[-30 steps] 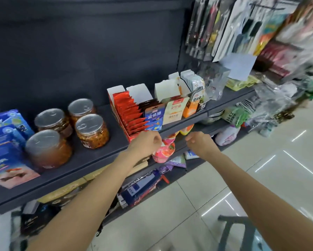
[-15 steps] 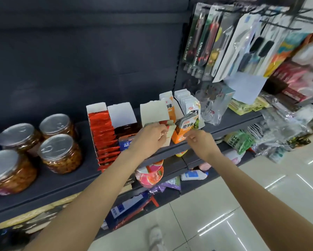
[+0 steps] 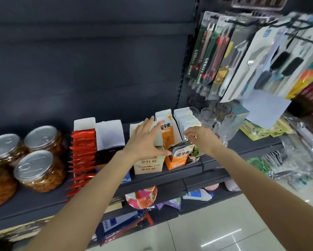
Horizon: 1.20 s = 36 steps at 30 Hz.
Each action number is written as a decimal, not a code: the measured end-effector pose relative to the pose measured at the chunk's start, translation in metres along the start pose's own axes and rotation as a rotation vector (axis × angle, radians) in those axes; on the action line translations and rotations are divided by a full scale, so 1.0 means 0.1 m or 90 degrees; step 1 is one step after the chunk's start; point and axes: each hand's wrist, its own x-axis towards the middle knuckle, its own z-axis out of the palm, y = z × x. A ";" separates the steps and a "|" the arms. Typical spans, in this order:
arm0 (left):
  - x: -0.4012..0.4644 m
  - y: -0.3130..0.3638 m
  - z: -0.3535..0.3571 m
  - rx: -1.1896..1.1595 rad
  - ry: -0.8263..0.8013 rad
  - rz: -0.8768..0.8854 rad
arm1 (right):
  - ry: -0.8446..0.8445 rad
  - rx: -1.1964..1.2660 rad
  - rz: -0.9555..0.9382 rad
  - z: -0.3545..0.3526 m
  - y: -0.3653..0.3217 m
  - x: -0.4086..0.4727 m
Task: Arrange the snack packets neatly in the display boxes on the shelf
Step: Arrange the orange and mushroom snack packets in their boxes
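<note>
Several display boxes stand in a row on the dark shelf [image 3: 170, 174]. At the left is a box of red packets [image 3: 82, 151], then a box with dark packets [image 3: 106, 154], a cream box [image 3: 149, 165] and an orange box [image 3: 175, 160]. My left hand [image 3: 144, 142] lies with straight fingers over the cream box, thumb toward the orange box. My right hand [image 3: 199, 138] hovers with curled fingers over the silvery packets [image 3: 186, 122] at the right end; whether it grips one is hidden. A packet [image 3: 181, 151] leans at the orange box's front.
Three foil-lidded jars [image 3: 38, 171] stand left on the shelf. Carded knives and utensils [image 3: 242, 57] hang at upper right, with clear glasses [image 3: 222, 120] and bagged goods [image 3: 296, 160] below. Lower shelves hold more packets [image 3: 141, 196]. Tiled floor [image 3: 224, 229] lies below.
Both hands have risen from the shelf's front edge to the boxes. My left hand has opened over the cream box; my right has moved up to the rightmost packets.
</note>
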 end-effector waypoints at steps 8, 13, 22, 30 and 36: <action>0.10 0.06 0.11 0.032 -0.017 -0.138 | -0.179 0.027 -0.149 -0.14 0.15 0.47; 0.12 0.18 0.17 0.057 0.052 -0.204 | -0.298 -0.022 -0.260 -0.18 0.17 0.66; 0.16 0.28 0.16 0.024 0.060 -0.265 | -0.400 0.005 -0.339 -0.22 0.18 0.71; 0.16 0.29 0.16 0.017 0.061 -0.273 | -0.272 -0.045 -0.400 -0.18 0.18 0.68; 0.18 0.30 0.14 -0.048 0.080 -0.303 | -0.085 0.062 -0.313 -0.24 0.31 0.70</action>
